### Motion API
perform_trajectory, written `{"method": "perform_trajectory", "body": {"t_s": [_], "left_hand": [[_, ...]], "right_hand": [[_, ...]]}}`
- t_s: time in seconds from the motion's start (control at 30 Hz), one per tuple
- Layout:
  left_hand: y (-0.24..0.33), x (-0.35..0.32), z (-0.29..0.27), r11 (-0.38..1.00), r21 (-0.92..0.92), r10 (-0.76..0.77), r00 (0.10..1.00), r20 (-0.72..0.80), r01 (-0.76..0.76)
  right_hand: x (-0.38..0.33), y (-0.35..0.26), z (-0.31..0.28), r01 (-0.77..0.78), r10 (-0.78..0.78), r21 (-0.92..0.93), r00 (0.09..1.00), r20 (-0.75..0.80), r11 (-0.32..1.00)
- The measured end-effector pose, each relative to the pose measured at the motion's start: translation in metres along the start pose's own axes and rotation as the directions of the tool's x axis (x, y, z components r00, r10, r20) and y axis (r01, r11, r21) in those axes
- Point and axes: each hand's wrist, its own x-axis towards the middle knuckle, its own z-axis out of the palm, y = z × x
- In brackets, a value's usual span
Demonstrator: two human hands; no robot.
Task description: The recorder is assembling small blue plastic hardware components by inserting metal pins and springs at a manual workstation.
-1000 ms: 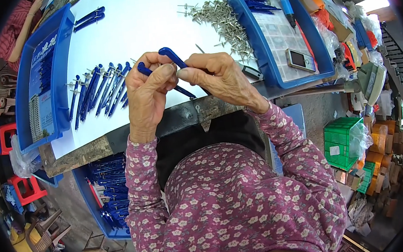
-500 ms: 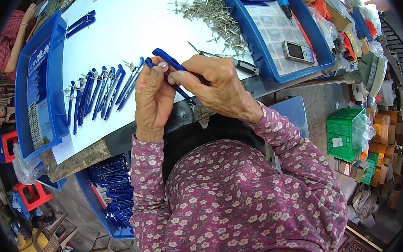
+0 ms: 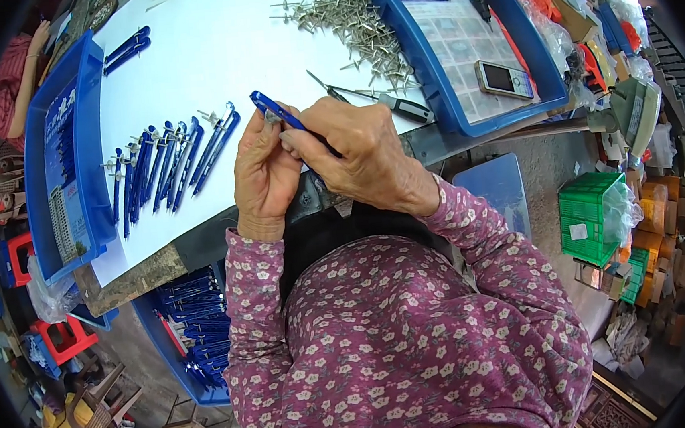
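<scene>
Above the table's near edge, my two hands work close together. My right hand [image 3: 365, 144] pinches a slim blue plastic arm [image 3: 276, 109] with a rounded end, slanting toward my left fingers. My left hand [image 3: 261, 172] is closed on a second slim blue arm, mostly covered by my fingers; a small silvery part shows at its fingertips. Left of my hands, several blue arms [image 3: 181, 158] with metal pins stand out in a row on the white sheet. Beyond my right hand lies a heap of metal pins [image 3: 352, 32].
A screwdriver [image 3: 402, 106] lies by the right blue tray [image 3: 450, 101], which holds blue arms and a mobile phone [image 3: 503, 80]. Another blue tray [image 3: 96, 145] stands left. Below the table edge, a blue bin [image 3: 155, 341] holds many blue arms. Another person's arm [image 3: 32, 73] shows far left.
The blue arm in my right hand has come down closer over the one in my left, and the two now overlap. The whole view has shifted slightly.
</scene>
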Motion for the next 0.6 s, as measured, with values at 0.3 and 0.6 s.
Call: {"method": "perform_trajectory", "body": {"t_s": [0.3,0.6], "left_hand": [[-0.001,0.001,-0.005,1.000,0.003,-0.001,0.998,0.058,0.001],[0.011,-0.004,0.007,0.978,0.207,0.020,0.997,0.068,-0.033]], "right_hand": [[-0.002,0.003,-0.001,-0.060,0.060,0.056,0.998,0.010,0.997],[-0.009,0.016,0.000,-0.379,0.362,0.269,0.925,0.111,0.886]]}}
